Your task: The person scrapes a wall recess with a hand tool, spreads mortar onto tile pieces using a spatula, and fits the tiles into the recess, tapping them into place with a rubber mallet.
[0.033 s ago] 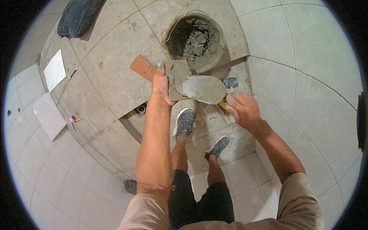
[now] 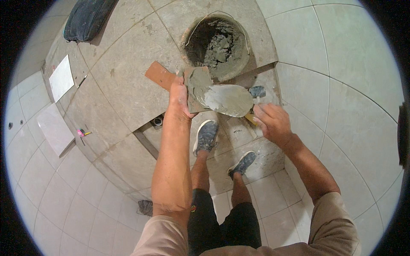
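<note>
My left hand (image 2: 180,94) grips a small rectangular tile piece (image 2: 199,106), its upper face coated with wet grey mortar (image 2: 198,83). A reddish-brown flat strip (image 2: 159,75) sticks out on the left of that hand; whether the hand holds it too, I cannot tell. My right hand (image 2: 273,121) is closed round the yellow handle (image 2: 250,118) of a trowel. The trowel's rounded blade (image 2: 230,100), smeared with mortar, rests against the right side of the coated tile piece. Both hands are in front of a bucket (image 2: 185,53) holding more grey mortar.
A dark bag (image 2: 87,21) lies at the far left. Near the left wall are a white sheet (image 2: 62,79), a pen (image 2: 82,81), a pale tile (image 2: 55,130) and a pink tape measure (image 2: 81,132). A pipe opening (image 2: 157,121) sits in the floor recess by my shoes (image 2: 207,136).
The trowel blade and my right hand have shifted very slightly to the right. The mortar smear on the blade looks a little different. My left hand has stayed put.
</note>
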The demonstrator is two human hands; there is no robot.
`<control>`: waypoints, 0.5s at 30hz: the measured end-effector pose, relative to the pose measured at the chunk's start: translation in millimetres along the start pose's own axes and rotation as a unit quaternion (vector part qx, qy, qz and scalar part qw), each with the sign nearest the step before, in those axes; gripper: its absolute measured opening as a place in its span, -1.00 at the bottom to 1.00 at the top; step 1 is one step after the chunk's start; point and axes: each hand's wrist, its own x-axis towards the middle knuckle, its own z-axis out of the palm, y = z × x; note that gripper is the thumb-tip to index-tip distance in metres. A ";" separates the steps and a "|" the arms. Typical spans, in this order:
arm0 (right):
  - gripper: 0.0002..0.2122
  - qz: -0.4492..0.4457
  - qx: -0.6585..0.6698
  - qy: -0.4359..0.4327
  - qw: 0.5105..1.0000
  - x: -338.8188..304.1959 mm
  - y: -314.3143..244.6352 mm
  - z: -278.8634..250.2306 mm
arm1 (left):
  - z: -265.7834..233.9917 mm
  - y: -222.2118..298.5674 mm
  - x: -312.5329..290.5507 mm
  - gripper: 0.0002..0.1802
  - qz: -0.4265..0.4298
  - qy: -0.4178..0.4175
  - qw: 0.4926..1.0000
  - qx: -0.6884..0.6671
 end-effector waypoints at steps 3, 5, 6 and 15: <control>-0.65 -0.036 -0.057 0.021 0.998 -6.7 16.9 -2.1 | -11.2 3.1 -0.2 -0.45 -0.012 -0.043 0.999 -0.024; -0.65 -0.025 -0.112 0.034 0.993 -4.1 25.8 -8.9 | -16.8 7.1 -10.2 -0.42 -0.024 -0.049 0.998 -0.020; -0.65 -0.025 -0.114 0.034 0.993 -3.1 28.3 -8.5 | -15.6 7.5 -15.5 -0.38 -0.037 -0.059 0.997 -0.018; -0.64 0.075 0.028 0.053 0.995 31.7 -4.0 24.3 | 25.6 -3.0 -38.5 -0.39 -0.082 -0.046 0.995 -0.018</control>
